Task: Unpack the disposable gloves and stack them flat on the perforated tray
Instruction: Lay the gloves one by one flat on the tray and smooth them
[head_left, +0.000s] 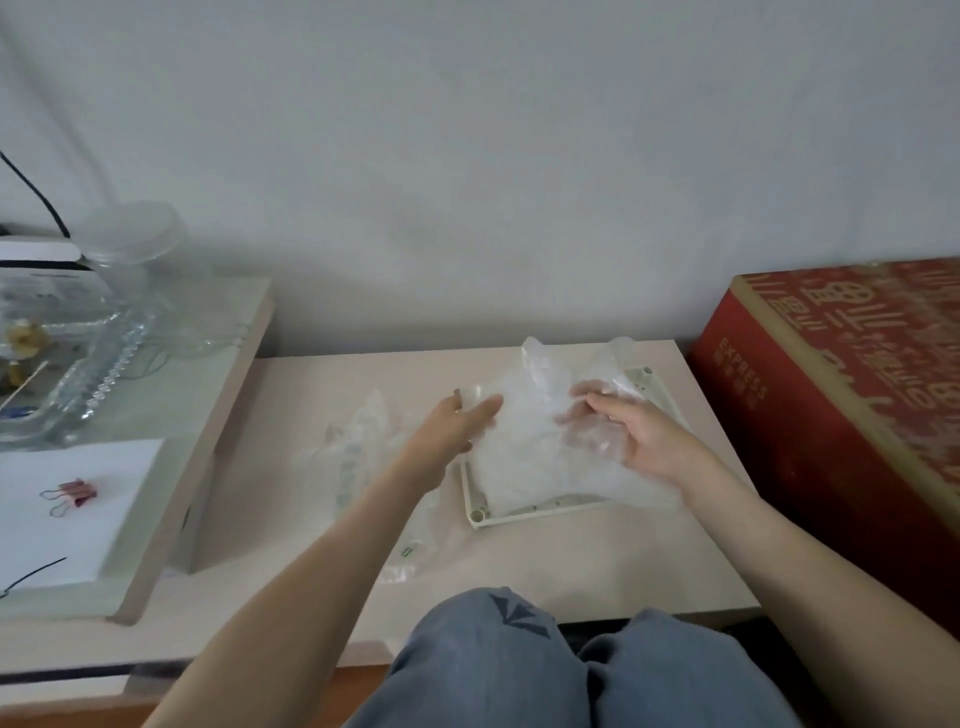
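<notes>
One glove (524, 441) spans left grip (467, 418) to right grip (618, 431), over tray (524, 513).

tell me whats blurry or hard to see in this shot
Head view: dim, flat light, no hard shadows; clear gloves wash out against the pale tray; left hand and right hand slightly motion-blurred; left edge smeared, binder clip soft.
</notes>
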